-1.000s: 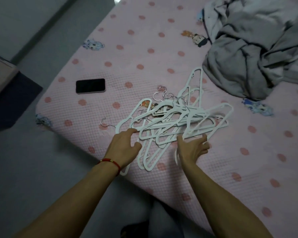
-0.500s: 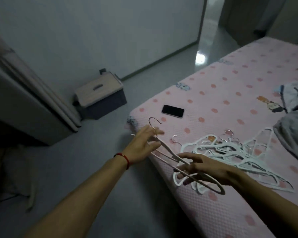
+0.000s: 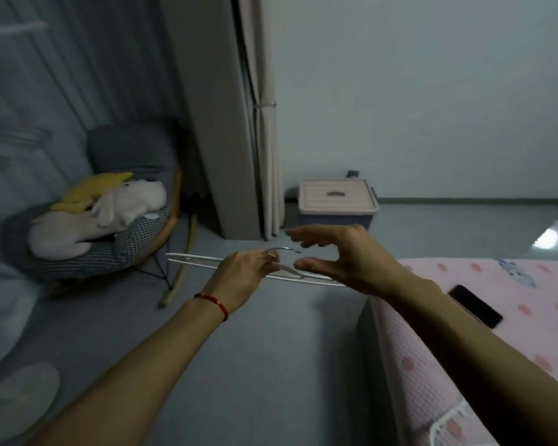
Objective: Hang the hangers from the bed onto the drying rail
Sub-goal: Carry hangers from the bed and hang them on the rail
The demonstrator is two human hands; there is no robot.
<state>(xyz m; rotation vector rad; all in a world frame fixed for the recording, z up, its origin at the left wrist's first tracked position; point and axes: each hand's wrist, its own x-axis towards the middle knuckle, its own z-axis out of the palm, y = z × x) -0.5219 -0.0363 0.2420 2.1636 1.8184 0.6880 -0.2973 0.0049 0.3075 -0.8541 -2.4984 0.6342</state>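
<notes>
My left hand (image 3: pixel 244 273), with a red string on its wrist, grips a white plastic hanger (image 3: pixel 194 260) near its metal hook (image 3: pixel 284 249). The hanger lies nearly flat in the air above the grey floor, its long side pointing left. My right hand (image 3: pixel 339 255) hovers just right of the hook, fingers and thumb spread apart, holding nothing. The pink dotted bed (image 3: pixel 484 320) fills the lower right corner. A bit of another white hanger (image 3: pixel 445 423) shows at the bed's lower edge. No drying rail is in sight.
A black phone (image 3: pixel 474 305) lies on the bed near its corner. A lidded storage box (image 3: pixel 335 199) stands against the far wall beside a curtain (image 3: pixel 264 123). At left a round chair (image 3: pixel 136 220) holds plush toys (image 3: pixel 103 214).
The view has swung left from the bed toward the room's corner. The hanger has been lifted off the bed; my right hand has let go of it and my left grips it.
</notes>
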